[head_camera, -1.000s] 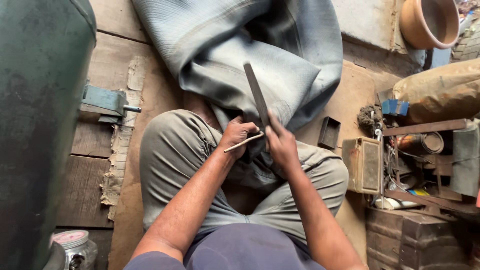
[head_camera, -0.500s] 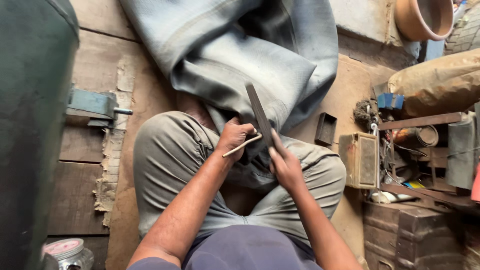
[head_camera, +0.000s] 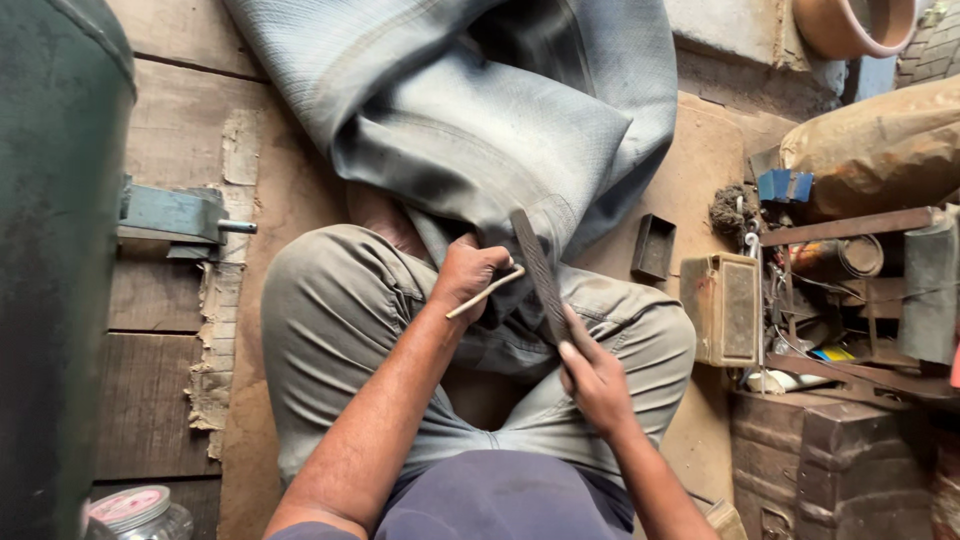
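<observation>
From the head camera, a long flat dark metal file (head_camera: 535, 270) is held at its near end by the right hand (head_camera: 598, 380), with the fingers closed around it. A thin pale stick (head_camera: 485, 293) is pinched in the left hand (head_camera: 468, 275), which is also pressed on the big grey folded rubber tube (head_camera: 470, 120). The tube is spread over the lap and the wooden floor (head_camera: 160, 330), and the file is laid across its edge.

The file could slip off the rubber, and the left fingers, which are kept just beside it, could be scraped. The stick could be dropped if the pinch is loosened.

A small black open box (head_camera: 654, 247) is seen near the knee; it looks empty. A clay pot (head_camera: 850, 25) is seen at the top; its inside cannot be told. A clear jar with a pink lid (head_camera: 140, 510) is shut.
</observation>
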